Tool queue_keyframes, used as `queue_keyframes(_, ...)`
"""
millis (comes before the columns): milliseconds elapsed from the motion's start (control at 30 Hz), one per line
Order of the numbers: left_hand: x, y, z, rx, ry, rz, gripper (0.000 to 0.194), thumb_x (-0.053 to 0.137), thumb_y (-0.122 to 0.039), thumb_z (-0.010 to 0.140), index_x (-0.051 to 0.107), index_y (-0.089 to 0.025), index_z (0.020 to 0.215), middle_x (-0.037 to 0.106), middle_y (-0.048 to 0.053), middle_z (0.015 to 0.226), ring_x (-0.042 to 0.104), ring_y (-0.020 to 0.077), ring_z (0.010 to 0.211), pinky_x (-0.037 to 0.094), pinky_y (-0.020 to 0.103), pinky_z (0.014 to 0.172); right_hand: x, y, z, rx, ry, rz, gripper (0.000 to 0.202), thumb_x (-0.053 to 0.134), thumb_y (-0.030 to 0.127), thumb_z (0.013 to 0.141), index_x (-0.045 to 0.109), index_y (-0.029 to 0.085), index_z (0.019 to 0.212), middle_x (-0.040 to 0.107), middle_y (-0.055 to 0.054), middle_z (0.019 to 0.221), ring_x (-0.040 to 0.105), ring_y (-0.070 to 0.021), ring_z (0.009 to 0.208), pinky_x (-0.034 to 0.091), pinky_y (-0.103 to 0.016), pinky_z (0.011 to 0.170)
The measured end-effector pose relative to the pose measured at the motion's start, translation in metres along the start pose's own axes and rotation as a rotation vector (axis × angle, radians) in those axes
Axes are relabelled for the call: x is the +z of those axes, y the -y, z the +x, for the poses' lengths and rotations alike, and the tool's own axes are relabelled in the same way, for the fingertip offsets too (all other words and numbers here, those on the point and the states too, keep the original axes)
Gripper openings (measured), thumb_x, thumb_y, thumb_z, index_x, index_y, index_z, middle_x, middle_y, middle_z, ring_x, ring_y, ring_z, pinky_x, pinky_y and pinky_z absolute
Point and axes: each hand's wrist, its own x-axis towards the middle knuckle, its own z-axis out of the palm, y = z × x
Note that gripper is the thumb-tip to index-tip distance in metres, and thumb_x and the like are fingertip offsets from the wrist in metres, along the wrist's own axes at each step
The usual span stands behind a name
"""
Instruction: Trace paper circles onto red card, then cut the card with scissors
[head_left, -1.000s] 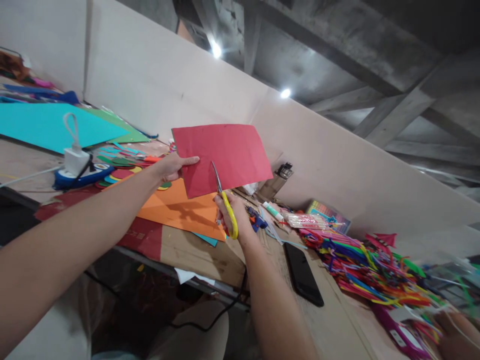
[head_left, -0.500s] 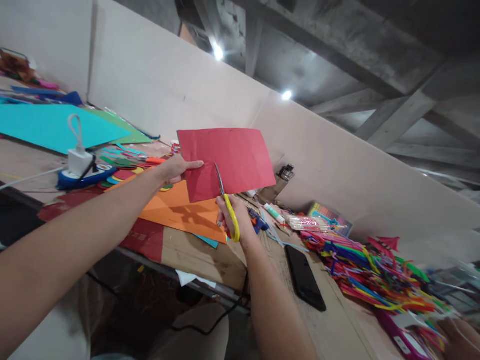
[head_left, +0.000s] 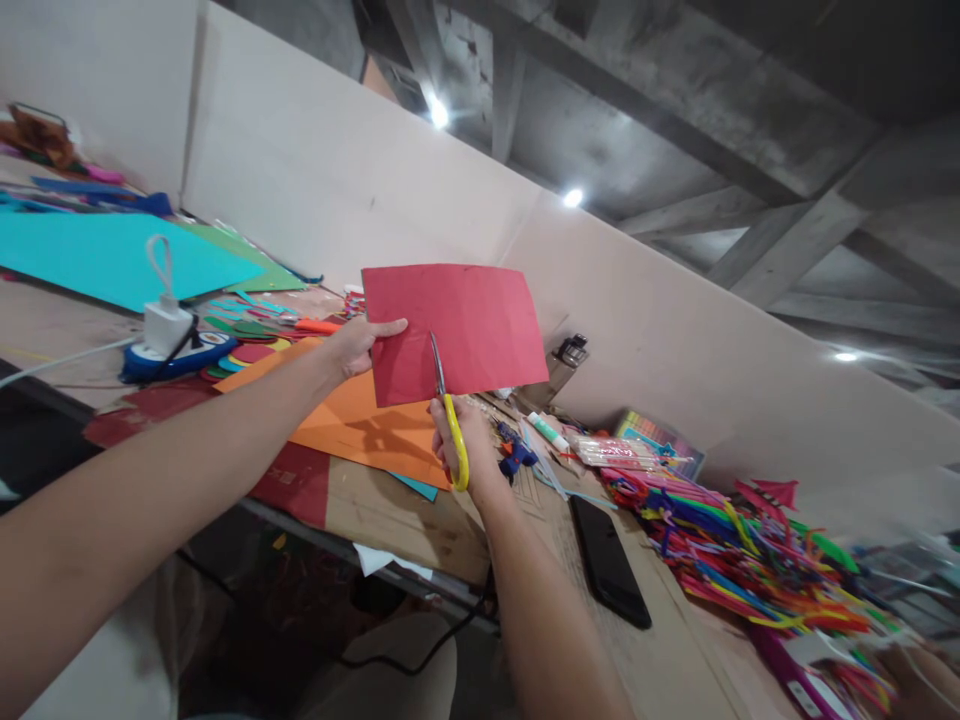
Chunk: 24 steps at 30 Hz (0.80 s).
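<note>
My left hand [head_left: 361, 343] pinches a sheet of red paper [head_left: 480, 320] near its left edge, thumb on the front and fingers hidden behind. The sheet is held up above the table. My right hand [head_left: 469, 440] is wrapped round the yellow handles of a pair of scissors [head_left: 456, 440]. Their blades point up and lie against the lower part of the red sheet, left of its middle. Whether the paper is between the blades I cannot tell. Below the sheet lies orange paper [head_left: 367, 430] on the table.
A black phone [head_left: 609, 560] lies right of my forearm. Beyond it spreads a heap of colourful pipe cleaners [head_left: 735, 540]. A blue glue gun [head_left: 516, 455] and a glue stick [head_left: 547, 430] lie near the scissors. At left are a white plug [head_left: 166, 325] and turquoise sheets [head_left: 112, 255].
The scissors have turned slightly more upright, and my right hand has shifted a little left. The red sheet's top edge sits slightly lower. Both hands keep their hold.
</note>
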Motion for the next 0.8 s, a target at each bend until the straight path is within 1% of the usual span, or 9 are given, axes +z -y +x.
queue_keyframes(133, 0.000, -0.001, 0.000, -0.015, 0.008, -0.031, 0.020, 0.070, 0.000, 0.074, 0.073, -0.012, 0.090, 0.078, 0.006, 0.087, 0.072, 0.0174, 0.072, 0.062, 0.033, 0.080, 0.000, 0.000, 0.000, -0.009, 0.005, 0.003, 0.035, 0.052, 0.051, 0.087, 0.060, 0.019, 0.097, 0.050, 0.007, 0.042, 0.044, -0.0102, 0.031, 0.035, -0.018, 0.032)
queue_keyframes(267, 0.001, -0.003, -0.002, 0.010, 0.043, -0.031, 0.022, 0.069, 0.001, 0.073, 0.072, -0.012, 0.091, 0.078, 0.006, 0.088, 0.072, 0.0170, 0.073, 0.062, 0.031, 0.076, 0.001, 0.003, -0.001, 0.012, -0.006, 0.019, 0.036, 0.055, 0.053, 0.085, 0.060, 0.019, 0.097, 0.048, 0.007, 0.041, 0.042, -0.0102, 0.030, 0.035, -0.018, 0.031)
queue_keyframes(367, 0.000, -0.003, -0.001, 0.026, 0.037, -0.002, 0.021, 0.071, 0.000, 0.072, 0.072, -0.012, 0.090, 0.078, 0.007, 0.089, 0.073, 0.0181, 0.077, 0.061, 0.032, 0.080, 0.001, 0.005, 0.000, 0.022, -0.008, 0.005, 0.037, 0.058, 0.055, 0.083, 0.060, 0.019, 0.095, 0.047, 0.007, 0.041, 0.041, -0.0103, 0.030, 0.034, -0.018, 0.029)
queue_keyframes(500, -0.001, -0.005, 0.000, 0.068, 0.040, 0.051, 0.025, 0.076, -0.003, 0.069, 0.072, -0.015, 0.091, 0.078, 0.006, 0.096, 0.073, 0.0204, 0.090, 0.059, 0.033, 0.089, -0.003, 0.003, 0.001, 0.005, 0.044, -0.014, 0.037, 0.058, 0.056, 0.084, 0.059, 0.021, 0.096, 0.047, 0.007, 0.044, 0.044, -0.0100, 0.031, 0.035, -0.017, 0.030)
queue_keyframes(633, 0.001, -0.006, -0.002, 0.105, 0.044, 0.079, 0.027, 0.076, -0.003, 0.068, 0.073, -0.016, 0.092, 0.078, 0.006, 0.097, 0.073, 0.0221, 0.090, 0.059, 0.037, 0.089, -0.007, 0.000, 0.000, -0.052, 0.106, 0.000, 0.035, 0.057, 0.055, 0.086, 0.056, 0.021, 0.096, 0.050, 0.007, 0.049, 0.046, -0.0094, 0.034, 0.037, -0.017, 0.032)
queue_keyframes(800, 0.002, -0.007, -0.002, 0.099, 0.000, 0.088, 0.034, 0.076, -0.001, 0.068, 0.073, -0.016, 0.098, 0.078, 0.006, 0.097, 0.072, 0.0226, 0.092, 0.057, 0.037, 0.091, -0.010, 0.000, -0.002, -0.019, 0.142, 0.000, 0.034, 0.051, 0.055, 0.090, 0.052, 0.021, 0.092, 0.051, 0.007, 0.051, 0.047, -0.0083, 0.034, 0.038, -0.016, 0.032)
